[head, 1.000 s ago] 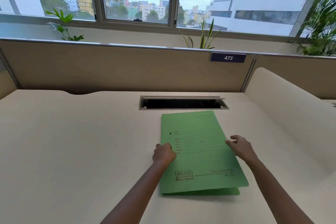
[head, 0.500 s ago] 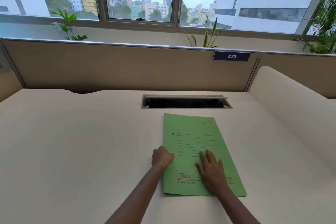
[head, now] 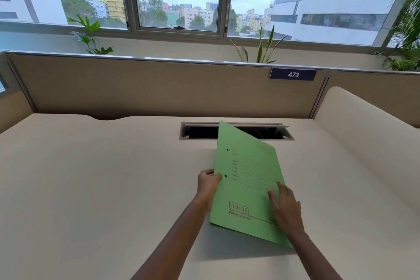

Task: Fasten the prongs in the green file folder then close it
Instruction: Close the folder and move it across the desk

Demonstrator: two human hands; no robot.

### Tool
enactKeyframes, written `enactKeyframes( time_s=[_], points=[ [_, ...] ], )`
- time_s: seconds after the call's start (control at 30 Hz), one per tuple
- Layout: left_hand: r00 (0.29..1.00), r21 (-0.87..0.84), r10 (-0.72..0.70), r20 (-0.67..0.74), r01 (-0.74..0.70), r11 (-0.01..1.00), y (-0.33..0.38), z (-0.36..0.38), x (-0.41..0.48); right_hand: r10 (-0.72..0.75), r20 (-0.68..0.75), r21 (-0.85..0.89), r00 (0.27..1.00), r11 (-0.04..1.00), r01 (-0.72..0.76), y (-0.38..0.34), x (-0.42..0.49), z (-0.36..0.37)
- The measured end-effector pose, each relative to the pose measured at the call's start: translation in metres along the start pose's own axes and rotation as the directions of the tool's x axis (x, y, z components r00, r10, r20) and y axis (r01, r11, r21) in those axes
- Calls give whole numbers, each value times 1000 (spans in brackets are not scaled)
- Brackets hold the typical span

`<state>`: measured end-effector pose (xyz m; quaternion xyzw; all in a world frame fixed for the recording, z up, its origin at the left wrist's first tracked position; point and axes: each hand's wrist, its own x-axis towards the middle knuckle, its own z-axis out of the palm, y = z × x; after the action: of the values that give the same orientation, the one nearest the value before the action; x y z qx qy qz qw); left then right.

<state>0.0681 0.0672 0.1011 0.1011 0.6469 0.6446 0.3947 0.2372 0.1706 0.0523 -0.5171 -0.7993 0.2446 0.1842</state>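
Lying bare by window partition, bench [head: 91, 188] | folder [head: 245, 179] shut, tilting off bench, likely for carrying | left hand [head: 208, 183] pinching spine edge for support | right hand [head: 285, 208] pressing cover flat, keeping it closed

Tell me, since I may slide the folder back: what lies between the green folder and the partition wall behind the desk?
In the head view, an open cable slot in the desk lies there; the green folder overlaps it, before the partition wall.

The cream desk [head: 91, 177] has a dark rectangular cable slot [head: 200, 131] near its far edge, and the closed green folder [head: 245, 184] is tilted up, casting a shadow on it.
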Motion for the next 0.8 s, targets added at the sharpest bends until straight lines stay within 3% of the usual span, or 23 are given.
enactKeyframes(
  time_s=[0.07, 0.17, 0.23, 0.33, 0.4, 0.47, 0.67, 0.8],
  points=[
    [999, -17, 49, -11, -49, 999, 12, -8, 2, 78, -63, 122, 995, 990, -70, 2, 8, -12],
    [994, -59, 109, -23, -110, 992, 28, -24, 5, 209, 3, 373, 978, 907, -195, 1, 17, -24],
    [990, -99, 140, -16, -141, 985, 40, -36, 4, 245, 140, 553, 959, 784, -281, -3, 21, -28],
    [987, -146, 158, -5, -157, 977, 53, -53, 5, 98, 394, 725, 914, 577, -375, -15, 23, -31],
    [987, -118, 162, -12, -162, 980, 61, -65, 8, -10, 451, 728, 893, 583, -361, -26, 23, -28],
    [988, -55, 150, -19, -151, 987, 68, -78, 16, -64, 417, 720, 907, 632, -287, -37, 25, -21],
    [997, 202, 59, -41, -50, 978, 67, -118, 35, -73, 223, 705, 972, 701, -109, -81, 37, 9],
    [985, 241, 102, -139, -66, 968, 59, -141, 46, -83, 127, 657, 989, 754, -21, -114, 44, 33]
  ],
)
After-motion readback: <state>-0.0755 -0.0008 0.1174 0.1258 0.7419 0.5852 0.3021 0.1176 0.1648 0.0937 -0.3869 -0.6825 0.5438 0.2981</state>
